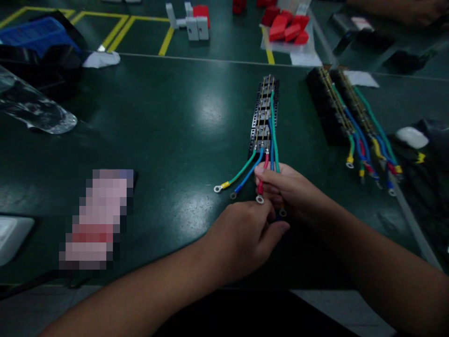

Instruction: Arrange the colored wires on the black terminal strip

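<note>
A black terminal strip (264, 112) lies on the dark green table (168, 140), running away from me. Coloured wires (273, 126) with ring lugs come out of its near end. One green wire (238, 174) and one blue wire lie loose to the left, each ending in a lug on the table. My right hand (289, 189) is closed round the red, blue and green wires just below the strip. My left hand (242, 238) sits right under it, fingers curled and pinched at the ring lug (260, 200) of the red wire.
Two more wired terminal strips (338, 110) lie to the right. Red and grey plastic parts (286, 25) sit at the far edge. A clear plastic bag (31, 110) and a blue box (31, 35) are at far left. A pixelated patch (100, 220) covers something near left.
</note>
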`<state>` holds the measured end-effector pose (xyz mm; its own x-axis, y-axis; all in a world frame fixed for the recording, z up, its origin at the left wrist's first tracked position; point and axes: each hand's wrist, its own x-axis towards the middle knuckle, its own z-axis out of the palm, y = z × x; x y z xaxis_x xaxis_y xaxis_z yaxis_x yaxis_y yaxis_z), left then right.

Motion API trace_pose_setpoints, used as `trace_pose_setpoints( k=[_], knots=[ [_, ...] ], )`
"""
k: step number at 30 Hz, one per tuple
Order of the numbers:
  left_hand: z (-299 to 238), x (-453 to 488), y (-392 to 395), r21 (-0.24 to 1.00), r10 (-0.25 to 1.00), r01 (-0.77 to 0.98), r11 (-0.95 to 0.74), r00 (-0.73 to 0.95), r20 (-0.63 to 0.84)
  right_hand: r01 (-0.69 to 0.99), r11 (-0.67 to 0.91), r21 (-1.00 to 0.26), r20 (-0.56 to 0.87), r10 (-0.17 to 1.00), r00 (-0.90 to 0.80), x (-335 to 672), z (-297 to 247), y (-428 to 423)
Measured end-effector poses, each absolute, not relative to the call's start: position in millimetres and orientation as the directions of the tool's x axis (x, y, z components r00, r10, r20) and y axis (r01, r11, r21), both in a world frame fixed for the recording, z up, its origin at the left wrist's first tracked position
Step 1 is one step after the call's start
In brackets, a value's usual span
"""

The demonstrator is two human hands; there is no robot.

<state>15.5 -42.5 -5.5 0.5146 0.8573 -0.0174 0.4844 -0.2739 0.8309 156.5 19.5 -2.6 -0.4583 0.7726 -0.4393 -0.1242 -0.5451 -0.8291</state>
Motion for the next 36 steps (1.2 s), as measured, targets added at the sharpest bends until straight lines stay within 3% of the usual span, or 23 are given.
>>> trace_pose_setpoints(
  k=[11,16,24,30,36],
  knots=[
    [-0.4,10.8,-38.6,0.899,0.965,0.415,-0.142,0.262,0.031,-0.118,-0.549,-0.828,-0.435,0.760,-0.483,158.9,-4.3,20.3],
    [-1.3,11.3,-38.8,0.926,0.965,0.366,-0.091,0.261,-0.009,-0.079,-0.549,-0.832,-0.457,0.759,-0.463,159.6,-3.3,20.1],
    [-1.7,13.8,-37.6,0.981,0.931,0.031,0.192,0.311,-0.192,-0.108,-0.542,-0.834,-0.432,0.761,-0.483,159.7,-3.1,19.3],
    [-2.0,14.3,-35.6,0.965,0.908,0.017,0.261,0.334,-0.251,-0.136,-0.550,-0.824,-0.432,0.765,-0.478,159.7,-5.7,21.4],
    [-2.1,14.3,-35.7,0.976,0.916,0.079,0.202,0.337,-0.217,-0.160,-0.573,-0.804,-0.441,0.754,-0.486,161.1,-3.6,22.4]
  ],
)
